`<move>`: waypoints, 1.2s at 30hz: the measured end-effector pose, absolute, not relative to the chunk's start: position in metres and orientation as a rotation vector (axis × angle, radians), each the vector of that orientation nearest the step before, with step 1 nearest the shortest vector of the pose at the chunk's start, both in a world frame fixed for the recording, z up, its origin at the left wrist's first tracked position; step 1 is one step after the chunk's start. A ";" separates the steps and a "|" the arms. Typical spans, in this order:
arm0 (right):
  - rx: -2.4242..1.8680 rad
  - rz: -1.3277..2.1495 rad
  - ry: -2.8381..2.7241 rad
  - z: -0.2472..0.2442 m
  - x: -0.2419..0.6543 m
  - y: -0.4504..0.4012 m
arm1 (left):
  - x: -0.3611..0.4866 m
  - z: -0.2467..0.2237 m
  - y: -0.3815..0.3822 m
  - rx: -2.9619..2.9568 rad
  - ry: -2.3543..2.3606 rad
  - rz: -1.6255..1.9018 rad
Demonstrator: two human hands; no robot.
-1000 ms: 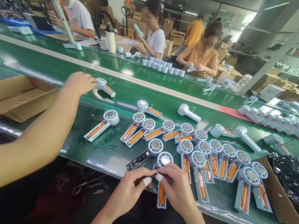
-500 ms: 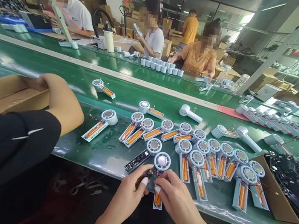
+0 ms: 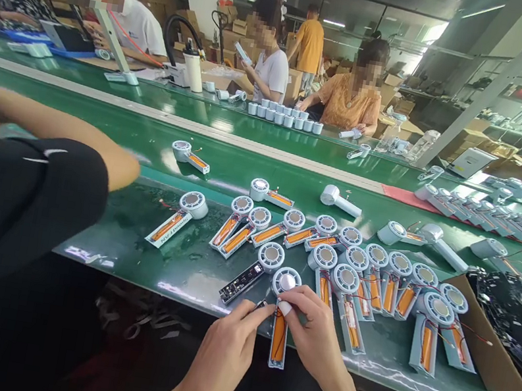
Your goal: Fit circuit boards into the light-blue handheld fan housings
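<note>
An opened handheld fan [image 3: 279,339] lies in front of me, its round head away from me and an orange battery in its handle. Where head and handle meet, my right hand [image 3: 313,331] is closed, its thumb and fingertips pinching at the fan's neck; thin wires there are mostly hidden. My left hand [image 3: 226,350] is closed beside the handle, forefinger reaching toward the neck. A small dark circuit board [image 3: 261,304] shows only in part at its fingertips. Left of this fan lies another fan with a black circuit board [image 3: 241,282] over its handle.
Several open fans [image 3: 346,278] crowd the green table to the right. Beyond them stands a cardboard box [image 3: 482,339] of black circuit boards. A co-worker's arm and black sleeve [image 3: 67,183] come in at left. More people sit across the conveyor [image 3: 229,143].
My right hand has moved up to the fan's neck. My left hand has turned, now hiding most of the dark board. The co-worker's arm has shifted left; the cardboard box there is out of sight.
</note>
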State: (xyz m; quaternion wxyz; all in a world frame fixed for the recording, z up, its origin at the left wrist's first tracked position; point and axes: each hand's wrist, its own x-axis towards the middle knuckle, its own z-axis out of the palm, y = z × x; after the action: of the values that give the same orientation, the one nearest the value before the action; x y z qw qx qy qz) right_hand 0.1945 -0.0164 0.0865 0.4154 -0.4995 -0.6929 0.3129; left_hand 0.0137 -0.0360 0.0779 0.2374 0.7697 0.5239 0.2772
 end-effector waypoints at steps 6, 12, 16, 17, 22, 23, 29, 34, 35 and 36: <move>-1.335 0.822 -1.784 0.094 0.190 -0.014 | 0.014 0.077 -0.029 1.766 1.533 0.888; -1.438 0.663 -2.006 0.099 0.185 -0.011 | 0.017 0.080 -0.028 1.814 1.517 0.953; -1.475 0.579 -2.083 0.100 0.181 -0.011 | 0.017 0.077 -0.031 1.896 1.491 1.060; -1.483 0.574 -2.083 0.100 0.181 -0.011 | 0.017 0.077 -0.032 1.900 1.487 1.081; -1.508 0.525 -2.106 0.102 0.180 -0.008 | 0.018 0.075 -0.033 1.792 1.489 1.107; -1.519 0.504 -2.121 0.103 0.180 -0.008 | 0.019 0.075 -0.033 1.755 1.490 1.094; -1.658 0.247 -2.266 0.106 0.169 -0.015 | 0.023 0.068 -0.035 1.916 1.469 1.188; -1.549 0.444 -2.250 0.105 0.174 -0.012 | 0.017 0.070 -0.032 1.871 1.413 1.148; -1.494 0.536 -2.211 0.106 0.178 -0.009 | 0.014 0.072 -0.030 1.813 1.389 1.112; -1.446 0.620 -2.171 0.107 0.182 -0.007 | 0.012 0.074 -0.027 1.750 1.358 1.075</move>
State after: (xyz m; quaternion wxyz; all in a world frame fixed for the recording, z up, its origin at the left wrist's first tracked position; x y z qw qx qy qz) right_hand 0.1824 -0.0070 0.1067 0.2280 -0.5251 -0.7884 0.2253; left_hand 0.0117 -0.0275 0.0736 0.3332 0.6702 0.5199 0.4117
